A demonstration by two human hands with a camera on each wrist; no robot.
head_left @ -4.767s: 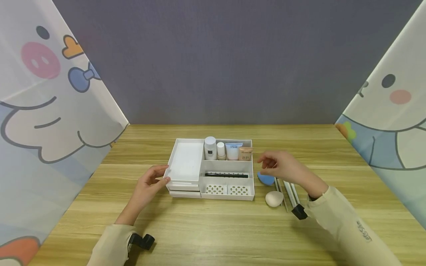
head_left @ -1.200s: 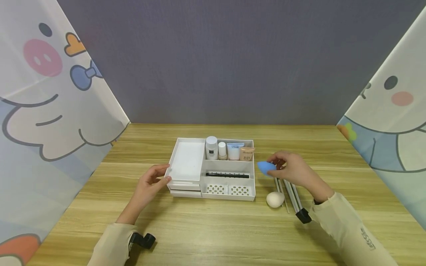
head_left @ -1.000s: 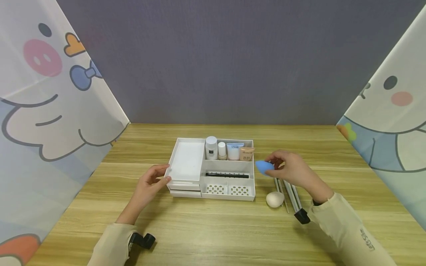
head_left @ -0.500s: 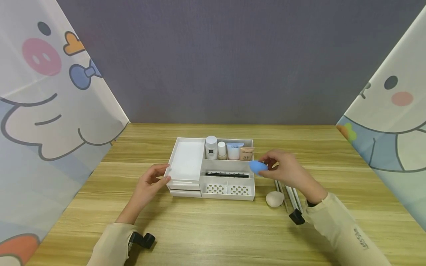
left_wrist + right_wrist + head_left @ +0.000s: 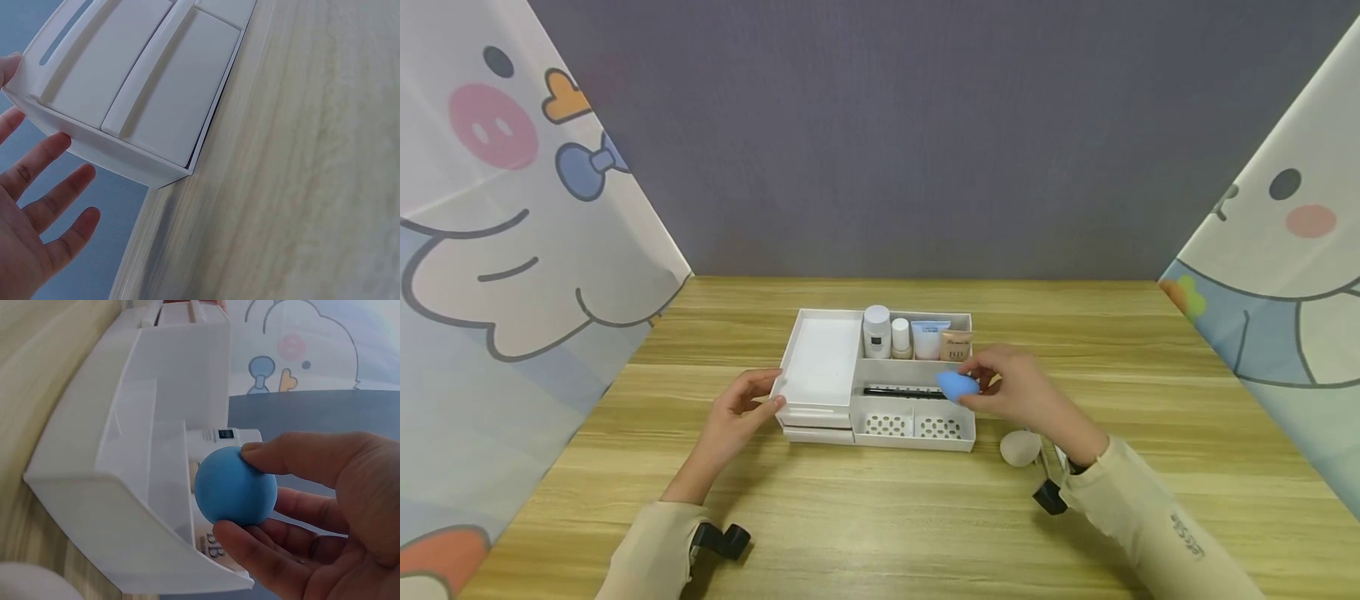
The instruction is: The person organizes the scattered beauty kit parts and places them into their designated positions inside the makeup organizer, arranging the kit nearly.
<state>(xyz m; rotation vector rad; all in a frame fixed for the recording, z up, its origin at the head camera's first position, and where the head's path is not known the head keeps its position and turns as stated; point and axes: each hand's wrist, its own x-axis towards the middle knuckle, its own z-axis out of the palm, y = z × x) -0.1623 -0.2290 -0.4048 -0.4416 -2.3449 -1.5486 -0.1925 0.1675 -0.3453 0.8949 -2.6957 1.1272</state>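
My right hand pinches a blue makeup sponge between thumb and fingers, over the right end of the white desktop organizer's middle compartment. In the right wrist view the sponge looks round and hangs above the compartments. A black pen lies in that middle compartment, partly hidden by the sponge. My left hand touches the organizer's left front corner. In the left wrist view the left hand's fingers are spread, fingertips against the organizer's side wall.
A white bottle, a smaller white-capped bottle, a blue-white tube and a BB tube stand in the back compartments. A cream sponge lies right of the organizer; slim sticks beside it are mostly hidden by my right arm.
My right hand took hold of the blue sponge on the table, lifted it and carried it left over the organizer. My left hand has stayed at the corner.
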